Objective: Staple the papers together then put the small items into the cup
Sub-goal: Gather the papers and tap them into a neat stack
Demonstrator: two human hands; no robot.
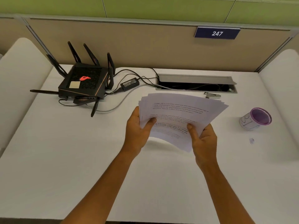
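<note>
The papers were pinched by 2 hands — the left hand at the near-left edge, thumb on top, the right hand at the near-right corner — and held fanned above the desk. Stapling was judged not yet begun; the sheets needed squaring first. The stapler lay beyond them, the cup well right, a small item near it.

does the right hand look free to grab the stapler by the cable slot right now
Probably not yet: the right hand grips the fanned papers together with the left hand. The stapler lies beyond them on bare desk, nothing blocking it.
</note>
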